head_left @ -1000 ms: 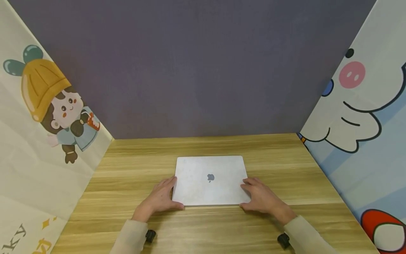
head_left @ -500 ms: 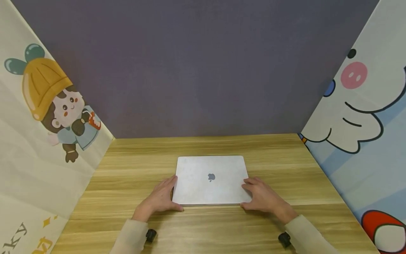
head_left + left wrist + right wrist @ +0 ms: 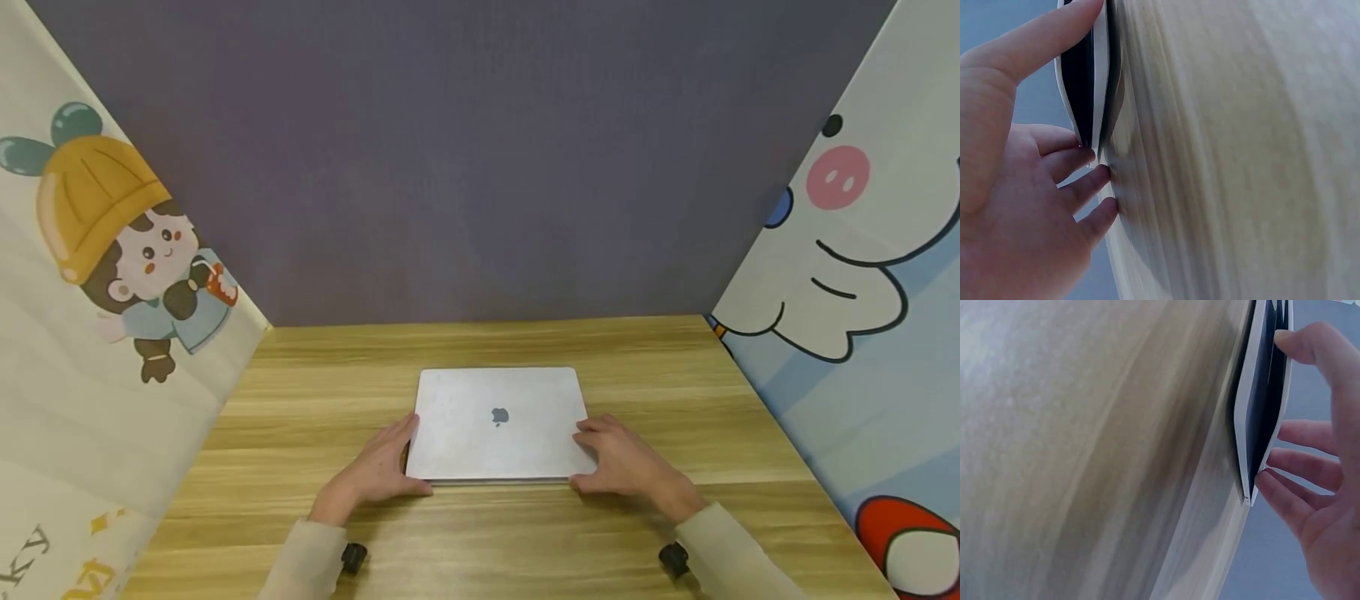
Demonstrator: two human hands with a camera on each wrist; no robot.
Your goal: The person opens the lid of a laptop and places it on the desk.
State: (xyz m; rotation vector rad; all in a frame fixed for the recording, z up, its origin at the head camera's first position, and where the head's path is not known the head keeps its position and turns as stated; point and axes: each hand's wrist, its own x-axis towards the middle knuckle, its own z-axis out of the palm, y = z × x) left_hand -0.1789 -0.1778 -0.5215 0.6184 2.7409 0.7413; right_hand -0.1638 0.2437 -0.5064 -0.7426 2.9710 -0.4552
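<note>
A silver laptop (image 3: 495,446) with a dark apple logo lies on the wooden table, its front edge towards me. Both wrist views show its lid (image 3: 1285,394) raised slightly from the base (image 3: 1101,75), leaving a narrow dark wedge. My left hand (image 3: 377,468) holds the near left corner, thumb at the front edge and fingers along the side. At the near right corner, my right hand (image 3: 628,465) has its thumb at the lid's front edge and its other fingers by the side and top. The screen and keyboard are hidden from the head view.
The wooden table (image 3: 337,358) runs back to a dark grey panel (image 3: 480,167). White cartoon-printed sheets flank it, a left sheet (image 3: 45,400) and a right sheet (image 3: 907,350). A black wrist device (image 3: 673,560) sits at the right sleeve, another black device (image 3: 354,557) at the left.
The lid's front edge has risen slightly, and the gap below it shows more. Both thumbs have moved up a little with it; the laptop stays in place.
</note>
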